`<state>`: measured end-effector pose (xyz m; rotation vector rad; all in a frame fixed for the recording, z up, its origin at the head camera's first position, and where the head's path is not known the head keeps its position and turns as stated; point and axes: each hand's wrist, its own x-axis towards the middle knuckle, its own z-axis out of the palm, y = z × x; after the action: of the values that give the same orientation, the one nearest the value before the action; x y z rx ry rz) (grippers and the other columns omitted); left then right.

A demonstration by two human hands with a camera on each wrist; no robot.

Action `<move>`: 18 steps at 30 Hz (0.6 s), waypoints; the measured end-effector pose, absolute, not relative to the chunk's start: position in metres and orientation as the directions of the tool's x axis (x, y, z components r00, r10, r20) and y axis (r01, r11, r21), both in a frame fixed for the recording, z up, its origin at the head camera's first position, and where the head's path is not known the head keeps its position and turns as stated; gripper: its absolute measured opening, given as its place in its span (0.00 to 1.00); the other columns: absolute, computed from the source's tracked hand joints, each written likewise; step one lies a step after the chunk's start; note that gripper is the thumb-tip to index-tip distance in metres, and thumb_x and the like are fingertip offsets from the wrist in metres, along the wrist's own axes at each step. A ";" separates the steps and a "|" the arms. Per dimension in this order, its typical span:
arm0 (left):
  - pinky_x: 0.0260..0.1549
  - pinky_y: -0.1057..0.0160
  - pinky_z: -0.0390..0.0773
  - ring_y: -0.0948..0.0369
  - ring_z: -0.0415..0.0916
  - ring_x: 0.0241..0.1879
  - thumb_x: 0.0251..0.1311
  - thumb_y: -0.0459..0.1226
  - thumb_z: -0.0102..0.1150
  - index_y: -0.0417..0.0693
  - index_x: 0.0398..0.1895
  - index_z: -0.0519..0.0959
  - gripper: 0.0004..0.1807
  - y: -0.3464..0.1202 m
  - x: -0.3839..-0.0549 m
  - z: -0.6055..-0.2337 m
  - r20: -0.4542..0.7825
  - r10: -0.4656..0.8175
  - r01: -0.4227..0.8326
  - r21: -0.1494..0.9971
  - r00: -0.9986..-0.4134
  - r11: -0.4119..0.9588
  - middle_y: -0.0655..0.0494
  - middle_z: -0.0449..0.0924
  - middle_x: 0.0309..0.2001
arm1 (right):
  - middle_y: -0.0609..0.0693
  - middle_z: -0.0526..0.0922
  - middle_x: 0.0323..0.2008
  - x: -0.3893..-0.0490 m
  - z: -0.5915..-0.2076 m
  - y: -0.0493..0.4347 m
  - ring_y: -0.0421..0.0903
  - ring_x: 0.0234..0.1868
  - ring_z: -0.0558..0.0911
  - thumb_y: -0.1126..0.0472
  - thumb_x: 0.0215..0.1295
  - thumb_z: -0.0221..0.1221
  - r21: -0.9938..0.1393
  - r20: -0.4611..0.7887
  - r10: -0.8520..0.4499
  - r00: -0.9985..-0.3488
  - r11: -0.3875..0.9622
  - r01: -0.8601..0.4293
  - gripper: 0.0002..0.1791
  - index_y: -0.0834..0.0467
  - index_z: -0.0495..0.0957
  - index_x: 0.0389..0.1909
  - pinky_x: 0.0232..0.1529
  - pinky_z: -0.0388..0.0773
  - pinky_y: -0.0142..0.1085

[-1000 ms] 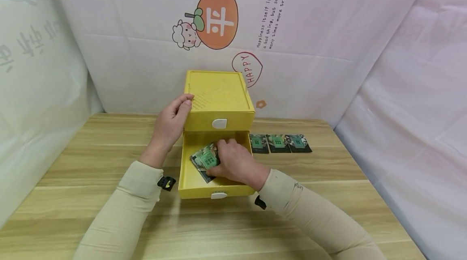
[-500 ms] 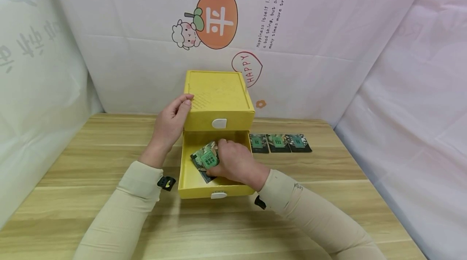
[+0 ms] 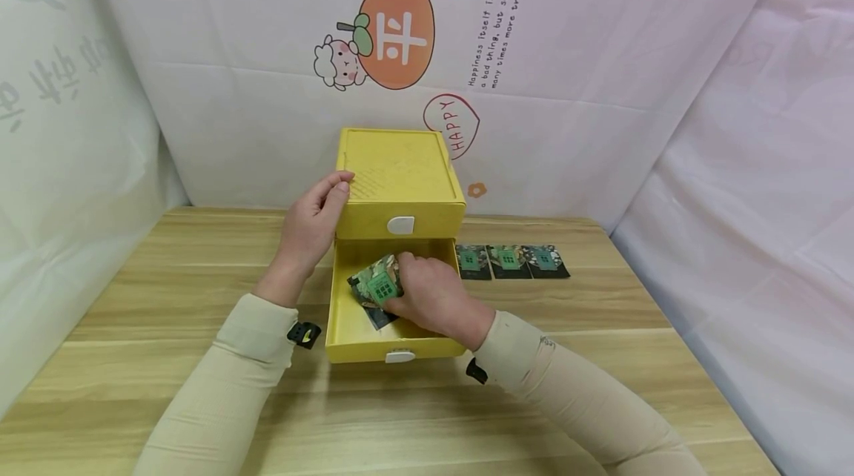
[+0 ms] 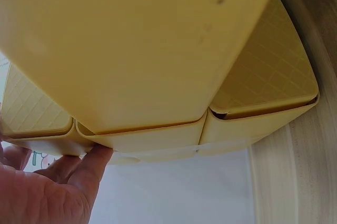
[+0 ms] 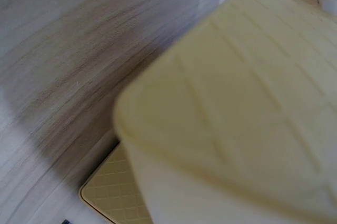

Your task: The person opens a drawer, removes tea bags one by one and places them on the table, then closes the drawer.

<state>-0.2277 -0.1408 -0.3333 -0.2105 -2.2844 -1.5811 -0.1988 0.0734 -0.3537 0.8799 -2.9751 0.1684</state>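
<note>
The two hands are apart. The left hand (image 3: 310,220) rests on the side of a yellow plastic two-tier box (image 3: 400,164), fingertips at its top edge. The right hand (image 3: 434,294) pinches a flat, green-and-black printed packet (image 3: 373,282) inside the pulled-out yellow lower drawer (image 3: 360,352). Beyond the right hand, to its right, similar printed packets (image 3: 510,262) lie in a row on the wood-grain table (image 3: 574,320).

Curtained booth (image 3: 720,142), rm type unclear, wood-grain tbl (image 3: 400,424), printed white sheets (image 3: 567,38) on 3 sides
</note>
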 end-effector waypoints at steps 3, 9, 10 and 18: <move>0.57 0.49 0.72 0.53 0.74 0.59 0.81 0.56 0.44 0.56 0.71 0.77 0.27 -0.141 -0.228 -0.334 0.369 -0.079 0.317 0.875 -0.926 0.366 0.52 0.77 0.69 | 0.48 0.81 0.28 -0.199 -0.354 0.075 0.45 0.27 0.80 0.44 0.64 0.72 -0.091 0.094 -0.556 -0.826 0.821 -0.563 0.26 0.62 0.78 0.46 0.32 0.80 0.40; 0.58 0.48 0.72 0.53 0.74 0.61 0.81 0.56 0.43 0.55 0.71 0.77 0.27 -0.141 -0.227 -0.333 0.363 -0.079 0.312 0.878 -0.929 0.364 0.52 0.76 0.69 | 0.51 0.84 0.32 -0.199 -0.353 0.076 0.45 0.29 0.79 0.52 0.73 0.64 -0.123 0.098 -0.558 -0.824 0.815 -0.566 0.16 0.61 0.78 0.48 0.35 0.80 0.41; 0.58 0.48 0.72 0.53 0.74 0.62 0.81 0.56 0.43 0.55 0.71 0.77 0.27 -0.141 -0.227 -0.333 0.362 -0.078 0.311 0.878 -0.929 0.364 0.52 0.76 0.70 | 0.51 0.84 0.32 -0.199 -0.352 0.076 0.45 0.29 0.79 0.53 0.74 0.63 -0.132 0.091 -0.556 -0.826 0.815 -0.564 0.15 0.61 0.77 0.49 0.35 0.80 0.41; 0.59 0.47 0.72 0.53 0.74 0.62 0.81 0.56 0.43 0.55 0.71 0.77 0.27 -0.141 -0.227 -0.333 0.362 -0.079 0.311 0.877 -0.929 0.365 0.52 0.76 0.70 | 0.52 0.85 0.39 -0.198 -0.350 0.079 0.44 0.33 0.80 0.56 0.77 0.61 -0.245 0.082 -0.556 -0.827 0.794 -0.557 0.18 0.63 0.75 0.59 0.39 0.81 0.40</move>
<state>-0.2270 -0.1408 -0.3329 -0.2042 -2.2886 -1.5838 -0.1976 0.0787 -0.3500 0.9211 -2.9697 0.4084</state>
